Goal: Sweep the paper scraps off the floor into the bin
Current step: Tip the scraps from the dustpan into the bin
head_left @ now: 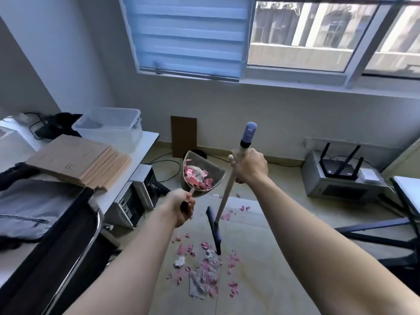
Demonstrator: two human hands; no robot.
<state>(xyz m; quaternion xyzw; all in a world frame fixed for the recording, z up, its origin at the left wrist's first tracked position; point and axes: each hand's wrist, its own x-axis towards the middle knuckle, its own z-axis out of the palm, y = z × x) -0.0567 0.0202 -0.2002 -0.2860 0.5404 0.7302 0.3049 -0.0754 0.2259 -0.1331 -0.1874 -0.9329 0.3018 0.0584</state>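
My left hand [183, 206] grips the short handle of a grey dustpan [216, 171], lifted off the floor and tilted, with pink and white paper scraps [197, 177] lying in it. My right hand [248, 167] grips the wooden broom handle [223, 196] near its blue top cap. The dark blue broom head [214, 228] stands on the floor at the edge of a pile of pink and white scraps [205, 271]. More pink bits [244, 208] lie to the right of the broom. A dark round rim [201, 152] shows just behind the dustpan; I cannot tell if it is the bin.
A white desk [145, 142] on the left carries a clear plastic box [111, 126] and stacked brown booklets [79, 162]. A computer tower [134, 201] stands under it. A chair with a grey bag [34, 210] is near left. A router [339, 167] sits on a box at right.
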